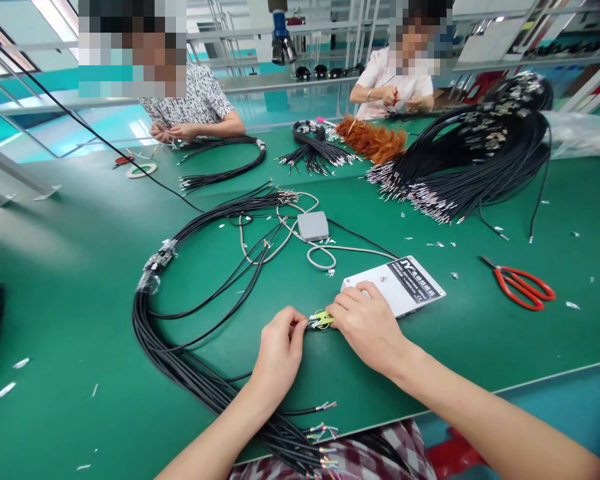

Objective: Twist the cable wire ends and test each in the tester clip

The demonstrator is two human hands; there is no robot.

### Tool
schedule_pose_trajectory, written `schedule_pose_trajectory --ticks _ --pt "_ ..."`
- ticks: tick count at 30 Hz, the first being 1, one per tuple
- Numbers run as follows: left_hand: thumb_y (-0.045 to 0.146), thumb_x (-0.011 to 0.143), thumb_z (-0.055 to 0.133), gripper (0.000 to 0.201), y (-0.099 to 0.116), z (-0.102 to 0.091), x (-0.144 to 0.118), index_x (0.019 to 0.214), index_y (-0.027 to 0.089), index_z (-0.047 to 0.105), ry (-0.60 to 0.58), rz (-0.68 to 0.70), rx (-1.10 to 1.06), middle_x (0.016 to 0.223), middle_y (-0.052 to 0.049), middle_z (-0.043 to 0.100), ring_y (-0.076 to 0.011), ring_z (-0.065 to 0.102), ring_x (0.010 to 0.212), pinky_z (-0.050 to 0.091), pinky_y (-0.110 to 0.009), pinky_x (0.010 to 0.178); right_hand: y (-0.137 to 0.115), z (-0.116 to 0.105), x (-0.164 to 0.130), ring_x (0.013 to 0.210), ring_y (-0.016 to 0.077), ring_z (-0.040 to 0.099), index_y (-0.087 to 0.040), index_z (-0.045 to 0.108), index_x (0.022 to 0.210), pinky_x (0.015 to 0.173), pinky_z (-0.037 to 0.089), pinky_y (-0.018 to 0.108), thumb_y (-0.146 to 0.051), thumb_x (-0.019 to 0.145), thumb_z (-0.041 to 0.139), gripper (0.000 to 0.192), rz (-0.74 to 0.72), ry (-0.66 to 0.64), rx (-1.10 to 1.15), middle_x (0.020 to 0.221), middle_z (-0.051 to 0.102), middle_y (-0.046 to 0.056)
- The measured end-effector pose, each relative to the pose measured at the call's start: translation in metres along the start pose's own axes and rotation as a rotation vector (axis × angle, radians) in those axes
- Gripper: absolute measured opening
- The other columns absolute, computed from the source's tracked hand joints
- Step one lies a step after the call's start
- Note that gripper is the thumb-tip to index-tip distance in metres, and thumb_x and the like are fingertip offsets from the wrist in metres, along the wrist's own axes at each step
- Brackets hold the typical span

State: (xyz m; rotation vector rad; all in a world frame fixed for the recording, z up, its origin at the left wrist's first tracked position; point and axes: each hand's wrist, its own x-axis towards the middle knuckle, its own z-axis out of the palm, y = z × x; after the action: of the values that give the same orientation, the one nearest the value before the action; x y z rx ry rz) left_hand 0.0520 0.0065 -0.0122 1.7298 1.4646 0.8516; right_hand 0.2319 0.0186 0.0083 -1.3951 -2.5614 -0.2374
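By the box, over the surface, the left hand seems to pinch a cable end; the right hand has its fingers clamped on a green clip. A slack pinch could lose the end; the left forearm could drag the bundle beneath.

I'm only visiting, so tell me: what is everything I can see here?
Cable bundles: at least five, black, around the table
Labelled device box: one, white and black, right of centre
Small box: one, grey, mid-table
Snips: one, red-handled, right
Feather duster: one, orange-brown, far side
Plastic sheeting: one piece, clear, far right
Scraps: many, white, scattered
Table: one, green, beneath these
Co-workers: two, patterned and pale shirts, across the table
Shelving: several, grey, background
Clip-like piece: one, yellow-green, front centre
Left grip: one bare hand, pinching a cable end
Right grip: one bare hand, holding the clip-like piece
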Motion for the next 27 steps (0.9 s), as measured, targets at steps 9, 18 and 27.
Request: schedule_pose_trajectory --ticks 9,18,27 --pt "0.024 0.09 0.046 0.019 -0.002 0.002 0.001 0.074 0.02 0.055 -0.017 -0.012 0.009 0.068 0.0 0.062 -0.0158 0.058 0.061 0.044 -0.025 0.059 0.003 -0.016 -0.024 0.107 0.023 0.06 -0.02 0.064 0.104 0.094 0.031 0.041 -0.028 0.089 0.066 0.018 0.06 0.208 0.158 0.112 0.072 0.005" --pt "0.027 0.09 0.045 0.019 -0.007 0.003 0.003 0.075 0.021 0.055 -0.038 -0.009 -0.02 0.07 -0.001 0.062 -0.0178 0.057 0.063 0.042 -0.028 0.061 0.002 -0.005 -0.087 0.113 0.0269 0.059 -0.022 0.061 0.089 0.095 0.036 0.046 -0.016 0.093 0.056 0.009 0.31 0.5 0.197 0.117 0.072 0.004" --pt "0.028 0.088 0.046 0.017 -0.012 -0.024 -0.002 0.074 0.021 0.052 0.005 -0.075 0.025 0.063 0.002 0.054 -0.0157 0.049 0.056 0.037 -0.026 0.056 0.008 0.004 -0.085 0.102 0.0274 0.065 -0.022 0.06 0.084 0.101 0.034 0.052 -0.011 0.089 0.062 0.012 0.311 0.565 0.09 0.103 0.077 0.002"
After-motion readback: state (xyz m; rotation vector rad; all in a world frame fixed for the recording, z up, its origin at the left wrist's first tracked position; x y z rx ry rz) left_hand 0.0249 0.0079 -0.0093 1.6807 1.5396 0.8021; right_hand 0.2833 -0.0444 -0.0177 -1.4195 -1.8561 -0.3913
